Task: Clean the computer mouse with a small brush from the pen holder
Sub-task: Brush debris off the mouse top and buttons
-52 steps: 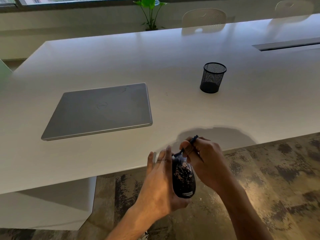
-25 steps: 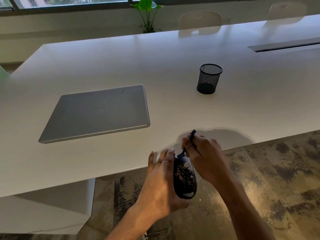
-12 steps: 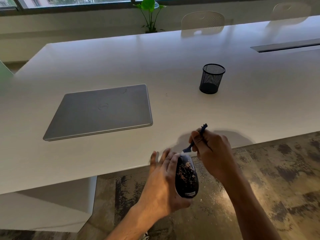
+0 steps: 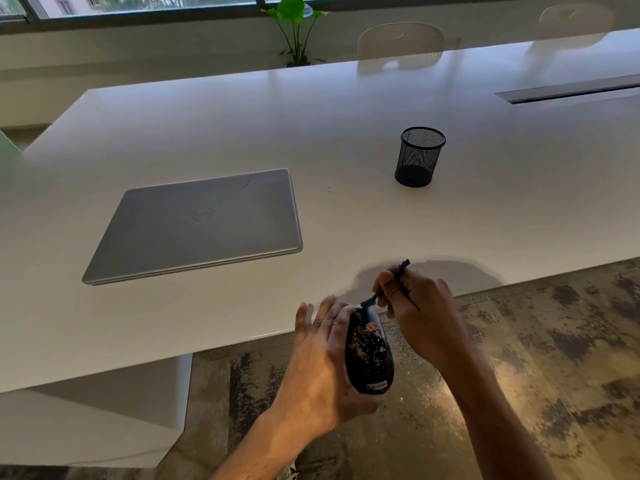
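My left hand [image 4: 320, 368] holds a black computer mouse [image 4: 369, 355] just off the table's front edge, over the floor. Brown crumbs speckle the mouse's upper surface. My right hand [image 4: 419, 313] pinches a small dark brush [image 4: 388, 284], whose tip touches the far end of the mouse. The handle sticks up past my fingers toward the table. A black mesh pen holder [image 4: 419, 155] stands on the white table [image 4: 346, 133], farther back and to the right; nothing shows above its rim.
A closed grey laptop [image 4: 197, 225] lies on the table to the left. A cable slot [image 4: 568, 91] runs along the table's far right. White chairs [image 4: 400, 43] and a green plant [image 4: 294, 26] stand behind the table. Mottled floor [image 4: 536, 358] lies below my hands.
My right hand swept the brush up off the mouse's far end and has brought it back down onto it. My left hand and the mouse have barely moved.
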